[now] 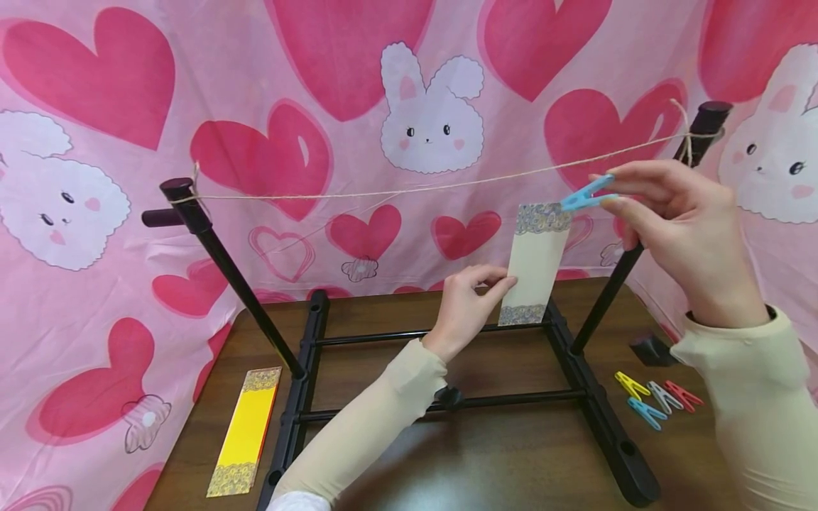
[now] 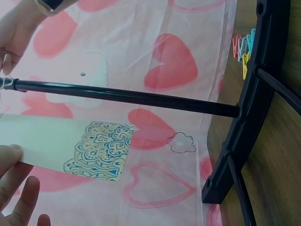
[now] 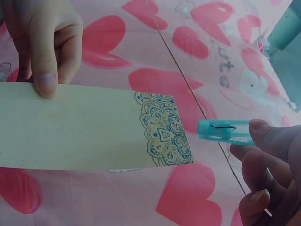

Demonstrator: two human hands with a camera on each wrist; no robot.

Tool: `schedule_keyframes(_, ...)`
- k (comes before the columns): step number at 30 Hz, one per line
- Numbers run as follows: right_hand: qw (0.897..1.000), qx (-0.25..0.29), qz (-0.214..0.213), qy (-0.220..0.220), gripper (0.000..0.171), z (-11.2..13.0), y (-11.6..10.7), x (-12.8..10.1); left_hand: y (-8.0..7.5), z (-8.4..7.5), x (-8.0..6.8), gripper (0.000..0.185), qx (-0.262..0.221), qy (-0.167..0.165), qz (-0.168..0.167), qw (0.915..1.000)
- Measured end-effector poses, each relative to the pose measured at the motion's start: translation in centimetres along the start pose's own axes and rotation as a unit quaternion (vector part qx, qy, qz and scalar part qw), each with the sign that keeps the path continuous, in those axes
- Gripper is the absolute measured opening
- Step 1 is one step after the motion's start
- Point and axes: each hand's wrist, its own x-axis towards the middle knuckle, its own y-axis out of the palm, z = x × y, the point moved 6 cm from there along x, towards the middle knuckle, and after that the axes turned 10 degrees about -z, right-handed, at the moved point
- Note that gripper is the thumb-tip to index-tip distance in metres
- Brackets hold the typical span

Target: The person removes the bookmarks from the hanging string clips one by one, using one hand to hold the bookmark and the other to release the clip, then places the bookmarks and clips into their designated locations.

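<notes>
Between thumb and fingers, my left hand (image 1: 469, 305) pinches the left edge of a cream bookmark (image 1: 535, 262) with blue-and-gold lace patterns at both ends. The bookmark hangs upright, its top edge below the twine (image 1: 441, 187). My right hand (image 1: 686, 227) pinches a light blue clothespin (image 1: 588, 194) by its handle end. That clothespin points at the bookmark's upper right corner. In the right wrist view, a small gap separates the clothespin (image 3: 225, 131) from the bookmark (image 3: 80, 127), and the twine (image 3: 181, 73) runs close by the clothespin.
A black frame carries the twine between its left post (image 1: 243, 291) and right post (image 1: 607, 298). Left of it on the brown table lies a yellow bookmark (image 1: 246, 429) with patterned ends. Several clothespins, including a yellow one (image 1: 631, 385) and a red one (image 1: 684, 396), lie at right.
</notes>
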Motion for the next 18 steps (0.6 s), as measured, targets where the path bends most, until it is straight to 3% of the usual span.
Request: schedule_keyframes(18, 1.000, -0.019, 0.002, 0.005, 0.041, -0.9, -0.5, -1.2, -0.9, 0.7, -1.4, 0.019, 0.007, -0.017, 0.007, 0.9998)
